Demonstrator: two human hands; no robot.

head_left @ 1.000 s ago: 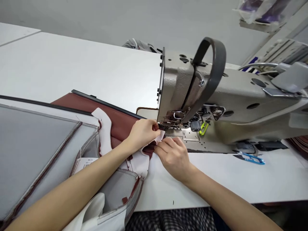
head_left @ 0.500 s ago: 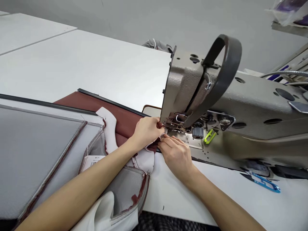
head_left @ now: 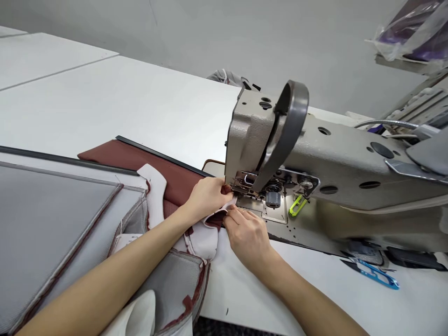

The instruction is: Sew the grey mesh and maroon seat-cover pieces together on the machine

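My left hand [head_left: 207, 198] is closed, its thumb and fingers pinching the edge of a dark red and grey sewn cover [head_left: 184, 182] just in front of the sewing machine's needle area. Beside it, my right hand [head_left: 248, 232] has its fingers bent together on the same cover's near edge. A pale backing flap [head_left: 231, 201] shows between the hands. The sewing machine [head_left: 276, 154] stands right of the hands, and its presser foot is mostly hidden. The cover's grey padded panels [head_left: 52, 219] spread to the left under my left forearm.
Yellow-green thread snips [head_left: 298, 205] lie on the machine bed. Blue thread snips [head_left: 380, 274] rest on the white table [head_left: 241, 289] at the right. A grey bundle [head_left: 227, 77] sits behind the machine, and a plastic-wrapped purple item [head_left: 413, 37] is at upper right.
The view has shifted, so the machine appears further left and lower. My fingers have spread slightly apart at the cover's edge, with more of the pale flap showing between the hands.
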